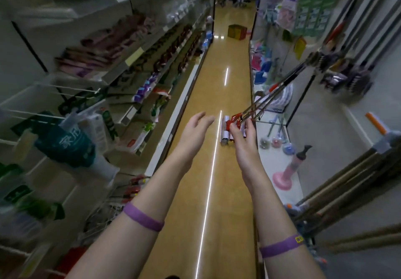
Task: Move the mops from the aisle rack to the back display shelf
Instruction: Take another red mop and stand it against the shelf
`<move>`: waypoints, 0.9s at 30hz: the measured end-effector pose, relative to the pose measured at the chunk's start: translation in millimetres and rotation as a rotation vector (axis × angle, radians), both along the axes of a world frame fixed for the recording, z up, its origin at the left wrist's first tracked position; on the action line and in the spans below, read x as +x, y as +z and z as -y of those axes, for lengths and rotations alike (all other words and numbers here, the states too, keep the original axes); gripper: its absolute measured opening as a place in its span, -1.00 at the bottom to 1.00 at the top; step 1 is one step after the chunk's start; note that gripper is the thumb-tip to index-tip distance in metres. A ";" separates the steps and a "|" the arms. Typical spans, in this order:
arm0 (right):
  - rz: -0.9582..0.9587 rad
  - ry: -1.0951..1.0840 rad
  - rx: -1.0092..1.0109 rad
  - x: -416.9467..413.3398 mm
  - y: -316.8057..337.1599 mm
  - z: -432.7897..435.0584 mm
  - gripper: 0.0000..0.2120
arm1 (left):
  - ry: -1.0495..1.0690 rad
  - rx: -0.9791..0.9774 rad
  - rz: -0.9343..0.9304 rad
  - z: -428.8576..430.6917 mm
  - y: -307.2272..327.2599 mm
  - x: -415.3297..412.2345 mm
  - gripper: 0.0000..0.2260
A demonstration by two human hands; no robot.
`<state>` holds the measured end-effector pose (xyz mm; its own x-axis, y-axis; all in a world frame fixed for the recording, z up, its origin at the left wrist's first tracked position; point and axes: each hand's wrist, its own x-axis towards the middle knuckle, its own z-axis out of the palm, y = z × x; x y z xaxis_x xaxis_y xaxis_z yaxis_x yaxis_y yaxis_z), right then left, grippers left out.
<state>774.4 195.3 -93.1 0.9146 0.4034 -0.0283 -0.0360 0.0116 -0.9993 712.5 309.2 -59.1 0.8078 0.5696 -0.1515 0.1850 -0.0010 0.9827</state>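
Mops [233,126]: a small bunch with red fittings and pale, plastic-wrapped heads stands on the floor just ahead of the right hand; the thin metal handles [280,89] lean away up and to the right, against the shelving on that side, which seems to be what props them.

Right hand [244,136]: stretched forward, its fingers curled loosely around the red fittings at the low end of the handles. The view is too blurred to say whether it grips them or only touches; the hold looks light, probably to steady the bunch so it cannot slide.

Left hand [196,127]: spread, fingers apart and palm turned inward, holding nothing. It hovers just left of the mop heads, level with the right hand, most likely poised to catch or gather the bunch from the other side.

Floor [208,96]: bare and glossy between and beyond both hands, so a leaning mop could slip on it.

Right shelving [316,113]: more long-handled goods stand beside the right forearm, and a pink plunger [290,170] sits just right of the wrist.

Left shelving [121,72]: packaged goods, well apart from the left hand.

Stage, as a judgement: the mops are not yet at the back display shelf.
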 end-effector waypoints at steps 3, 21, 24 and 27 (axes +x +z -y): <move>-0.004 0.017 -0.036 48.0 -7.7 -15.8 -0.33 | -0.029 -0.006 -0.018 -27.9 -3.9 36.1 -0.46; 0.149 -0.065 -0.438 364.8 -32.0 -207.2 -0.20 | -0.141 0.105 -0.060 -262.2 -45.3 353.8 -0.25; 0.190 -0.073 -0.504 408.3 -27.9 -236.4 -0.19 | -0.181 0.172 -0.063 -288.7 -44.6 402.1 -0.21; 0.195 -0.074 -0.540 455.6 -26.2 -259.1 -0.17 | -0.196 0.239 -0.087 -310.0 -46.1 455.3 -0.21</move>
